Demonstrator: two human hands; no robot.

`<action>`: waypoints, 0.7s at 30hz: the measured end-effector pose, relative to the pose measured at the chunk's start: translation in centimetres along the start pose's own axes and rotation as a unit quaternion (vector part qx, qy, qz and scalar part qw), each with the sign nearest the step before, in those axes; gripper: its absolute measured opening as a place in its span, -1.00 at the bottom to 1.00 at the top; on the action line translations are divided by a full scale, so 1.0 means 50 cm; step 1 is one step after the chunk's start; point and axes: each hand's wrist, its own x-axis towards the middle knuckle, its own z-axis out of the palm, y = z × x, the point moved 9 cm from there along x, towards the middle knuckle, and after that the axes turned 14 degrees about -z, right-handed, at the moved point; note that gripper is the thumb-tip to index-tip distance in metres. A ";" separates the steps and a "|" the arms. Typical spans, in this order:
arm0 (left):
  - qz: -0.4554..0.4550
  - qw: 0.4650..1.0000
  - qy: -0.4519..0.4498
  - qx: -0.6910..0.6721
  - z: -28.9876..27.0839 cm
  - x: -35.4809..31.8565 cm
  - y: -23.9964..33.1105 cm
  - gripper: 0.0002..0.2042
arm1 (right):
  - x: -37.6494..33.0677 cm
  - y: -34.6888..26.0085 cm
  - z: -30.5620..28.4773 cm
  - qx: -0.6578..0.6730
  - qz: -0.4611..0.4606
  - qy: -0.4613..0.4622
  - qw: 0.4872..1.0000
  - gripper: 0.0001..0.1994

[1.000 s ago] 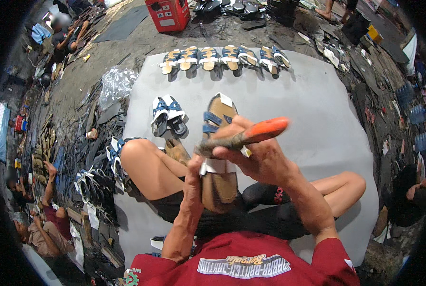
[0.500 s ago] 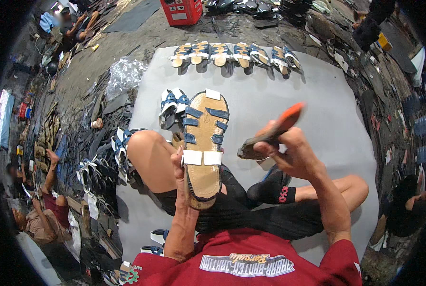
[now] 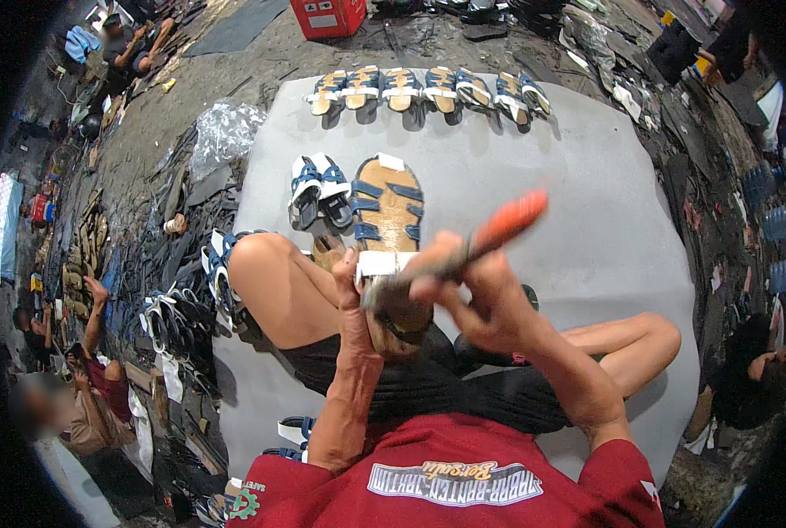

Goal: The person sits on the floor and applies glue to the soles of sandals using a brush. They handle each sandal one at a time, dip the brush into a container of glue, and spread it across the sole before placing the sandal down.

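Note:
My left hand (image 3: 350,286) is closed round the side of a sandal (image 3: 387,207), held with its tan insole facing up. Dark blue straps lie along both edges of the insole, with a white band across the middle and a white piece at the toe end. My right hand (image 3: 489,290) grips a tool with an orange handle (image 3: 511,220) and a dark, broad end. That dark end lies over the heel part of the sandal and hides much of it; motion blurs the tool, so its exact kind is unclear.
A pair of blue and white sandals (image 3: 320,189) stands just beyond my left knee. Several more sandals (image 3: 400,91) form a row along the far edge of the grey mat (image 3: 569,176). Others lie left of the mat. A red box (image 3: 329,18) is at the back; people sit at far left.
My right hand has swung left and inward, bringing the tool's dark end over the sandal's heel. The sandal has shifted slightly right, and its heel part is now covered.

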 end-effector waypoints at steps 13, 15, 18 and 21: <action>0.118 0.991 0.060 0.003 -0.062 0.017 0.060 -0.40 | -0.056 -0.003 -0.039 0.004 0.074 -0.029 0.997 -0.82; 0.120 0.991 0.049 0.038 -0.060 0.011 0.066 -0.41 | -0.054 0.014 -0.070 0.060 0.111 0.047 0.991 -0.75; 0.101 0.992 0.042 0.066 -0.018 0.014 0.036 -0.40 | -0.033 0.032 -0.073 0.065 0.136 0.153 0.977 -0.70; 0.153 0.986 0.049 0.053 -0.046 0.029 0.051 -0.40 | -0.058 0.027 -0.020 0.017 0.161 0.046 0.986 -0.73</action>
